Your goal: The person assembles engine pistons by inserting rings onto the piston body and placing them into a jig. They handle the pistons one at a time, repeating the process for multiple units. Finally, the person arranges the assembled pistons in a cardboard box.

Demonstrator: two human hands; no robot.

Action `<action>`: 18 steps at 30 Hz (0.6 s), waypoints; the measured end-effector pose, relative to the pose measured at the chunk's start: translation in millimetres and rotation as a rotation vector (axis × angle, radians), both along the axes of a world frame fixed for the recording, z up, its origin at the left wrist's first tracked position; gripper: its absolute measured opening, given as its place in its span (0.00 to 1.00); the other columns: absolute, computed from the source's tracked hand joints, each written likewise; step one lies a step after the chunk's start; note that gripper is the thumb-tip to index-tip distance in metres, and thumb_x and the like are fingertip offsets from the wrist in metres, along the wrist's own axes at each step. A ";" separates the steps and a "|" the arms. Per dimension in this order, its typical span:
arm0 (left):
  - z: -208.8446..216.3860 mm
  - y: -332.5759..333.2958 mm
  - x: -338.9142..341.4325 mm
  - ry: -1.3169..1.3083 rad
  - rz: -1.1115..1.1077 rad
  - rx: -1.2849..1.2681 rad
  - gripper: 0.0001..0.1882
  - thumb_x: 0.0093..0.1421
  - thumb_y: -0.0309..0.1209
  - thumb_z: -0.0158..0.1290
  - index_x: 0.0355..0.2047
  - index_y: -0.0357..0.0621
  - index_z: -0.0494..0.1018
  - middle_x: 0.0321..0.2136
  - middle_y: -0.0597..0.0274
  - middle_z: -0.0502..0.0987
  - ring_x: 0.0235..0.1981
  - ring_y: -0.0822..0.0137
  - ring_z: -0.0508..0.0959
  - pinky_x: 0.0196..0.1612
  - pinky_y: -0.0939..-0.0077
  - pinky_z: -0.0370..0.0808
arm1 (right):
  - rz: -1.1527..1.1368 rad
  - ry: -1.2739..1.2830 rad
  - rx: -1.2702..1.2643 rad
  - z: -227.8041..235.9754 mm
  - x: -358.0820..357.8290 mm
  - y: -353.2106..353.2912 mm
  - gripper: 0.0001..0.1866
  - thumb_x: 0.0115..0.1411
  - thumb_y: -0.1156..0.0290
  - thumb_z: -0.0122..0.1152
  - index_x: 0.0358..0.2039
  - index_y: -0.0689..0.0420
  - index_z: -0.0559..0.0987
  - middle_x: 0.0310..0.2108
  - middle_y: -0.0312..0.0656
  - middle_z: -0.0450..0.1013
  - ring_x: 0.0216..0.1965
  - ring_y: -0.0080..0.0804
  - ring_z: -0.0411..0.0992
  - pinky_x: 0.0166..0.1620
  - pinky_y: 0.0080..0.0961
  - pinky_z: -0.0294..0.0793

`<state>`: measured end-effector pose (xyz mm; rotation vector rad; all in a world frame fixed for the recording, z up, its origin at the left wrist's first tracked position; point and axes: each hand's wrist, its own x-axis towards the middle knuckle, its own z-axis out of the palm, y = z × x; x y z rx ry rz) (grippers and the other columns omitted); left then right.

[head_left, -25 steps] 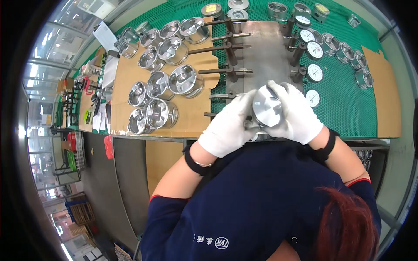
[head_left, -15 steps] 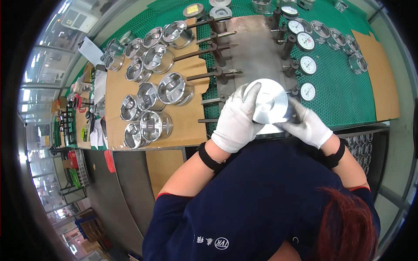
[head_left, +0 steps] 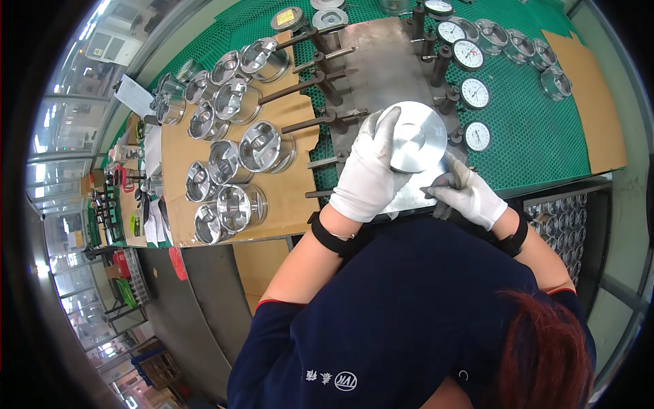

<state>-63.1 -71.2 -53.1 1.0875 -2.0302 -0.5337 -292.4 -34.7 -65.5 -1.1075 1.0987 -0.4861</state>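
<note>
Piston, in the head view, is over the near part of the steel plate, flat crown toward the camera, its axis roughly along the line of sight. The left hand has its fingers clamped on the left side; the right hand, fingers curled, is just beside the near-right edge, contact unclear.

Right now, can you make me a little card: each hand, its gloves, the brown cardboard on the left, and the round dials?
Left hand: holding a round silver piston
Right hand: near the piston, fingers curled; touching unclear
Gloves: white, on both hands
Left cardboard: many more pistons
Dials: white-faced, right of the metal plate
</note>
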 end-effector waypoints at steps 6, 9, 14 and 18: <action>-3.3 -1.6 -0.7 -0.002 0.022 0.045 0.53 0.41 0.29 0.71 0.66 0.40 0.56 0.58 0.35 0.65 0.56 0.37 0.70 0.57 0.53 0.73 | -0.013 0.056 0.020 8.4 1.1 -2.0 0.49 0.61 0.72 0.64 0.74 0.65 0.43 0.38 0.42 0.76 0.38 0.22 0.73 0.42 0.18 0.74; -1.9 -0.5 -1.5 -0.001 0.031 0.054 0.53 0.41 0.29 0.71 0.66 0.40 0.56 0.58 0.35 0.65 0.56 0.37 0.70 0.57 0.53 0.73 | -0.024 0.060 0.061 13.8 2.8 -2.4 0.49 0.60 0.72 0.64 0.74 0.65 0.44 0.37 0.41 0.76 0.38 0.22 0.73 0.41 0.18 0.74; -1.1 0.2 -3.1 -0.014 0.053 -0.008 0.53 0.41 0.29 0.71 0.66 0.40 0.56 0.57 0.35 0.66 0.55 0.37 0.71 0.56 0.53 0.73 | -0.021 0.079 0.031 10.8 2.3 -2.3 0.49 0.60 0.71 0.64 0.74 0.65 0.45 0.37 0.41 0.75 0.38 0.22 0.73 0.41 0.18 0.74; -1.0 0.5 -2.9 -0.009 0.050 -0.016 0.53 0.41 0.29 0.71 0.67 0.40 0.56 0.57 0.35 0.66 0.54 0.37 0.72 0.56 0.53 0.73 | -0.060 0.049 0.174 30.1 8.8 -3.0 0.49 0.60 0.71 0.65 0.74 0.64 0.45 0.37 0.41 0.75 0.37 0.22 0.73 0.41 0.19 0.74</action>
